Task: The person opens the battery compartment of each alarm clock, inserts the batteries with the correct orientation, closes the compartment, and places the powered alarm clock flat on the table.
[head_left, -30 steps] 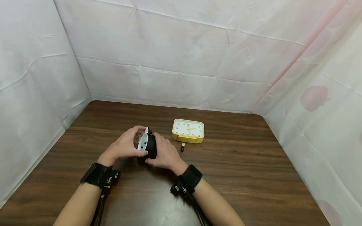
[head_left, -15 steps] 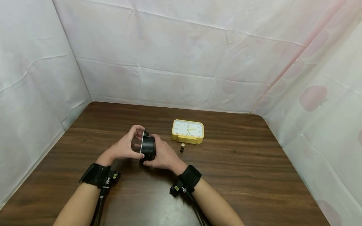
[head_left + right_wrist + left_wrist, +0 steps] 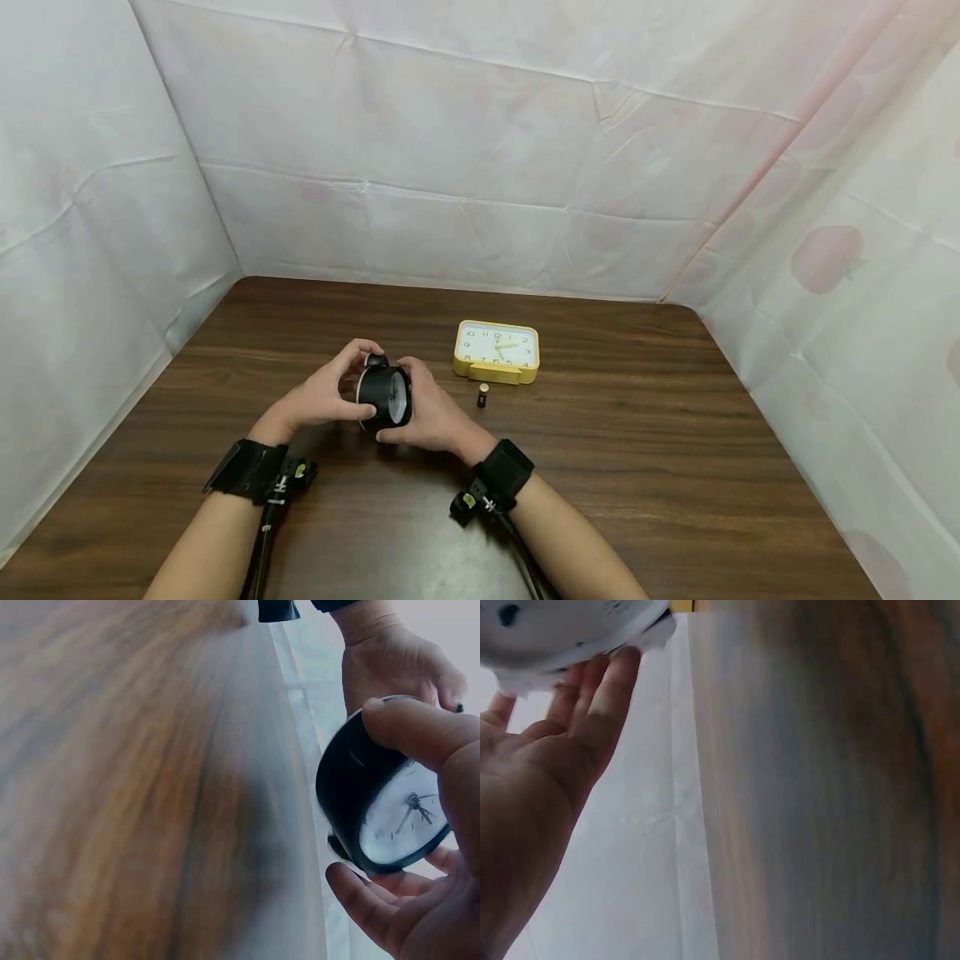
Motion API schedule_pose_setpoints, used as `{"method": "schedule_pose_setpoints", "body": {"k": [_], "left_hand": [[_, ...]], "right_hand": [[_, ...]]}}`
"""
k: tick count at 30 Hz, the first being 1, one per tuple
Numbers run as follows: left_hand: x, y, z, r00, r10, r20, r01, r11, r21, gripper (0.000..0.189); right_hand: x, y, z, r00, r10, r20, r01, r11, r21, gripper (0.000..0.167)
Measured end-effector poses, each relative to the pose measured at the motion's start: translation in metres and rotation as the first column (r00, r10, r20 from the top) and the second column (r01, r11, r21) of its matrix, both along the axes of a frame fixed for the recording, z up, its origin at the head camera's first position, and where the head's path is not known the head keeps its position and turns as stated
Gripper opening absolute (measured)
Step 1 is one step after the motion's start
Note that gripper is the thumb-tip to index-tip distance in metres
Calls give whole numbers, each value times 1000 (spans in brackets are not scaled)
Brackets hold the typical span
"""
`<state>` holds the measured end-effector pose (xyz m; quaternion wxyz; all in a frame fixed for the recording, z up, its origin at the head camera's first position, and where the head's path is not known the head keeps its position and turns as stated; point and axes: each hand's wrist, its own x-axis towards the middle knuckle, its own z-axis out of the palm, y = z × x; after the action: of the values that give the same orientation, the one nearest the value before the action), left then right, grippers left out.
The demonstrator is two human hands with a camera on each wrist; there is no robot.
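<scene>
A creased white sheet (image 3: 450, 150) with faint pink prints borders the dark, wood-grained worktop (image 3: 637, 417). Left of centre, between two hands, is a round clock (image 3: 378, 395): smooth black drum-shaped case, pale dial, dark pointers, pale back. To its right on the worktop is a rectangular yellow clock (image 3: 497, 350) with rounded corners; near its front edge is a small dark cylinder (image 3: 483, 395) with a pale gold top. The left hand (image 3: 324, 394) is curved about the back edge, thumb nearest the head camera; its grip holds the round clock. The right hand (image 3: 435, 414) holds the dial side, thumb on the rim. In the left wrist view the round clock is cut off by the top edge. In the right wrist view the right hand covers part of the dial; its numerals are illegible. Contact between case and worktop cannot be determined.
</scene>
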<state>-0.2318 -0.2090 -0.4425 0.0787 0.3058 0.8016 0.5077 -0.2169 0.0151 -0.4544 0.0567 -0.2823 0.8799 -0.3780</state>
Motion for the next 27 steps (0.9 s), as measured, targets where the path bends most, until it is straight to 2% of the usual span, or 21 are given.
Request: {"method": "schedule_pose_setpoints", "body": {"k": [5, 10, 12, 19, 27], "left_hand": [[0, -2, 1, 999, 40, -1, -40, 998, -53, 56], [-1, -3, 2, 996, 86, 17, -83, 989, -119, 44], [-2, -3, 3, 996, 87, 33, -82, 987, -136, 42], [-3, -4, 3, 984, 78, 160, -52, 986, -156, 44], [-5, -11, 1, 978, 116, 174, -82, 979, -187, 42]], "right_hand": [[0, -1, 3, 999, -1, -53, 2, 1000, 16, 94], [-1, -2, 5, 997, -18, -73, 23, 997, 68, 93], [-2, -2, 5, 997, -23, -77, 30, 995, 91, 94], [-4, -4, 2, 996, -57, -68, 66, 989, 132, 95], [-7, -11, -2, 993, -99, -69, 107, 985, 136, 96]]}}
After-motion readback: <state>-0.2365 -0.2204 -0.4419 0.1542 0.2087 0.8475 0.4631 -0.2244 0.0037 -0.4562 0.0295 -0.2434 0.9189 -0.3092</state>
